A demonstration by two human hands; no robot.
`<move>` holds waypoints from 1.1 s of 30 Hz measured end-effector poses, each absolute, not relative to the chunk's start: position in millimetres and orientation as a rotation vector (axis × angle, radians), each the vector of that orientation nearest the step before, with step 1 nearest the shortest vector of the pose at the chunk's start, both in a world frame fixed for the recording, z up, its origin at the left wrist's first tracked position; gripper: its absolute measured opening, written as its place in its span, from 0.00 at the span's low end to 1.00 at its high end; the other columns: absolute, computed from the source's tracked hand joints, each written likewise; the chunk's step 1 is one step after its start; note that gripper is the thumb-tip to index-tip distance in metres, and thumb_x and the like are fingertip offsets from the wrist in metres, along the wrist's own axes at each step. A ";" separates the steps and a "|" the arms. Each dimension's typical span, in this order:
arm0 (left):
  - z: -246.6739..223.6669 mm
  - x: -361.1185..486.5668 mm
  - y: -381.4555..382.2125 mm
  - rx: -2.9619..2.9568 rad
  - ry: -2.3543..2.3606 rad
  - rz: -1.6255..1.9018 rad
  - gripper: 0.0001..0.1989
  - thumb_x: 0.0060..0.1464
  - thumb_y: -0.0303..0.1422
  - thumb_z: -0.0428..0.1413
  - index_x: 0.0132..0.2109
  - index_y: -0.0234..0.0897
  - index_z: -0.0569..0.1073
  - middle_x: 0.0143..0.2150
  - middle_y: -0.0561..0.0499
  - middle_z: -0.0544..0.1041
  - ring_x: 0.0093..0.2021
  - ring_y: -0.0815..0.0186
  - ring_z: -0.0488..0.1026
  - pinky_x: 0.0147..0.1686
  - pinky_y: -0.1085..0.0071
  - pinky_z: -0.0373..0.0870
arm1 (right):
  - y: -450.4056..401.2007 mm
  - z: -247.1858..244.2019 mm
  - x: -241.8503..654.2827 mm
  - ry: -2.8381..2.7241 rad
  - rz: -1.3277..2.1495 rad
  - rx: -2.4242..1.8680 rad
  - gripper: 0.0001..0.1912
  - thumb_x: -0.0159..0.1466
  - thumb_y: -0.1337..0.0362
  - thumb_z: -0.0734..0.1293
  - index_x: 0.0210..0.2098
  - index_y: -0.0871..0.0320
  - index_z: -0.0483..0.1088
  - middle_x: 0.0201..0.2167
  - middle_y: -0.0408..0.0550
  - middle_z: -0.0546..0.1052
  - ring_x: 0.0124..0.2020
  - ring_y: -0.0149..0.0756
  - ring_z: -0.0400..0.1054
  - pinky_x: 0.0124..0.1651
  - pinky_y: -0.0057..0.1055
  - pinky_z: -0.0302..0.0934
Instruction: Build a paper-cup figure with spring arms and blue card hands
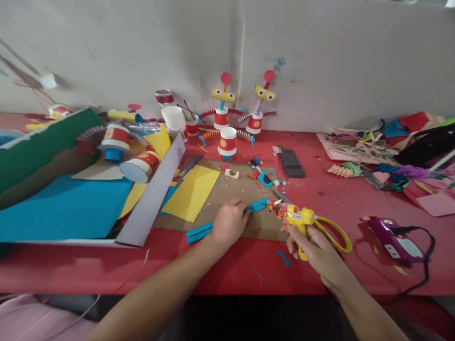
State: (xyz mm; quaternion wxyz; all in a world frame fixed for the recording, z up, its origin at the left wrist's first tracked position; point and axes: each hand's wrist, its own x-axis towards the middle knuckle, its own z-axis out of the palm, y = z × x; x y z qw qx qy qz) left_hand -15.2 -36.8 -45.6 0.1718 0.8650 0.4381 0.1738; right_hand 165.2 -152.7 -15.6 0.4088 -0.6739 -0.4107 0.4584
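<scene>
My right hand (313, 244) is wrapped round the handle of a yellow hot glue gun (296, 218). Bits of coloured scrap cling about its nozzle, which points left at the end of a blue paper strip (199, 232). My left hand (231, 222) is closed on the middle of that strip, with its ends showing on both sides. Whether the nozzle touches the paper I cannot tell. Under the strip lies a brown cardboard sheet (259, 229), and a yellow paper sheet (194, 194) rests on it.
Paper-cup robot figures (227, 142) stand at the back. An open box (130, 232) with coloured paper and cup pieces is at the left. At the right lie a purple power strip (396, 241) with a black cord and craft scraps (355, 142). A dark blurred rectangle (292, 163) lies behind the gun.
</scene>
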 end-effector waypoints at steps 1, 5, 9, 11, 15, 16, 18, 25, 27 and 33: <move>-45.6 -15.4 -36.5 2.467 1.241 0.481 0.07 0.58 0.29 0.54 0.39 0.34 0.78 0.39 0.46 0.77 0.41 0.60 0.74 0.43 0.66 0.71 | -152.9 -15.2 164.9 -1.015 1.150 -1.688 0.25 0.60 0.41 0.63 0.36 0.59 0.67 0.17 0.39 0.68 0.19 0.29 0.61 0.25 0.28 0.55; -47.2 -16.1 -35.9 2.519 1.244 0.453 0.11 0.61 0.28 0.50 0.38 0.35 0.78 0.38 0.47 0.77 0.40 0.62 0.74 0.41 0.68 0.71 | -153.9 -14.4 163.1 -0.961 1.139 -1.651 0.24 0.61 0.42 0.63 0.37 0.58 0.66 0.16 0.38 0.67 0.19 0.28 0.60 0.24 0.27 0.54; -48.3 -16.7 -37.2 2.596 1.273 0.437 0.10 0.61 0.30 0.50 0.37 0.36 0.77 0.38 0.47 0.77 0.41 0.62 0.73 0.41 0.68 0.71 | -154.0 -17.0 159.3 -0.933 1.164 -1.627 0.23 0.61 0.42 0.63 0.35 0.57 0.66 0.16 0.38 0.67 0.18 0.28 0.59 0.24 0.27 0.53; -47.7 -16.7 -37.6 2.624 1.265 0.431 0.09 0.61 0.32 0.52 0.36 0.36 0.76 0.38 0.47 0.76 0.41 0.61 0.73 0.41 0.67 0.71 | -154.0 -18.9 157.4 -0.927 1.182 -1.624 0.22 0.61 0.43 0.63 0.36 0.57 0.65 0.16 0.38 0.67 0.18 0.28 0.60 0.24 0.27 0.53; -48.7 -15.4 -38.0 2.694 1.251 0.401 0.11 0.62 0.32 0.50 0.36 0.35 0.76 0.38 0.46 0.76 0.41 0.59 0.72 0.38 0.65 0.70 | -154.2 -23.5 155.2 -0.913 1.184 -1.620 0.22 0.62 0.43 0.63 0.36 0.57 0.65 0.17 0.38 0.67 0.19 0.28 0.61 0.25 0.27 0.54; -49.8 -14.9 -38.1 2.720 1.248 0.406 0.12 0.62 0.31 0.49 0.35 0.35 0.75 0.38 0.46 0.76 0.40 0.59 0.72 0.36 0.65 0.70 | -154.4 -24.6 154.9 -0.911 1.184 -1.618 0.22 0.62 0.43 0.63 0.36 0.57 0.65 0.17 0.37 0.67 0.19 0.28 0.61 0.25 0.27 0.54; -52.6 -14.0 -38.4 2.770 1.236 0.436 0.12 0.63 0.30 0.48 0.35 0.35 0.75 0.37 0.46 0.75 0.39 0.59 0.72 0.35 0.65 0.69 | -154.8 -26.5 154.5 -0.909 1.190 -1.613 0.22 0.62 0.43 0.63 0.36 0.57 0.65 0.17 0.37 0.67 0.19 0.28 0.61 0.24 0.27 0.54; -53.3 -12.6 -38.4 2.768 1.247 0.447 0.11 0.63 0.29 0.48 0.36 0.35 0.74 0.36 0.46 0.74 0.39 0.60 0.71 0.38 0.65 0.68 | -152.5 -31.0 152.0 -0.896 1.185 -1.608 0.22 0.61 0.43 0.63 0.35 0.57 0.65 0.16 0.38 0.68 0.18 0.28 0.60 0.23 0.27 0.53; -51.9 -12.4 -38.7 2.767 1.244 0.430 0.11 0.63 0.29 0.48 0.36 0.35 0.74 0.36 0.46 0.74 0.39 0.60 0.71 0.39 0.65 0.68 | -150.6 -33.2 151.5 -0.916 1.172 -1.610 0.22 0.62 0.43 0.63 0.35 0.57 0.66 0.16 0.39 0.68 0.18 0.28 0.60 0.23 0.27 0.54; -51.7 -11.8 -39.0 2.760 1.246 0.455 0.12 0.63 0.30 0.48 0.35 0.35 0.74 0.36 0.46 0.75 0.39 0.60 0.71 0.38 0.65 0.67 | -146.2 -38.1 150.0 -0.935 1.142 -1.661 0.25 0.60 0.41 0.63 0.35 0.58 0.67 0.16 0.39 0.68 0.17 0.28 0.61 0.21 0.26 0.54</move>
